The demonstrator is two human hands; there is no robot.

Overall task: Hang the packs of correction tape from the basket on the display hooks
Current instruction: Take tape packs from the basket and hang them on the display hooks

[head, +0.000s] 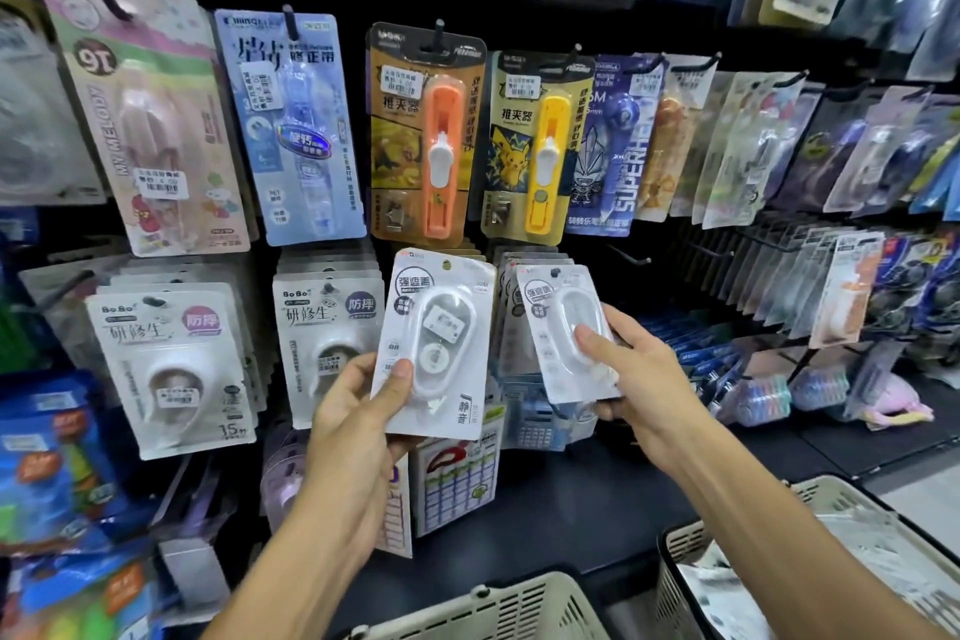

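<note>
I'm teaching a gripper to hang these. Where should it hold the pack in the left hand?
Grip the pack by its flat lower card edge, coming from below-left as the left hand does. The bulging blister fills the middle, and the hang hole at the top must stay clear for the hook.

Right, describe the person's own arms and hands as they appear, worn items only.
Both forearms are bare up to the frame's bottom edge, with no sleeve in view. The left hand and right hand wear no gloves; no ring, watch or bracelet shows.
</note>
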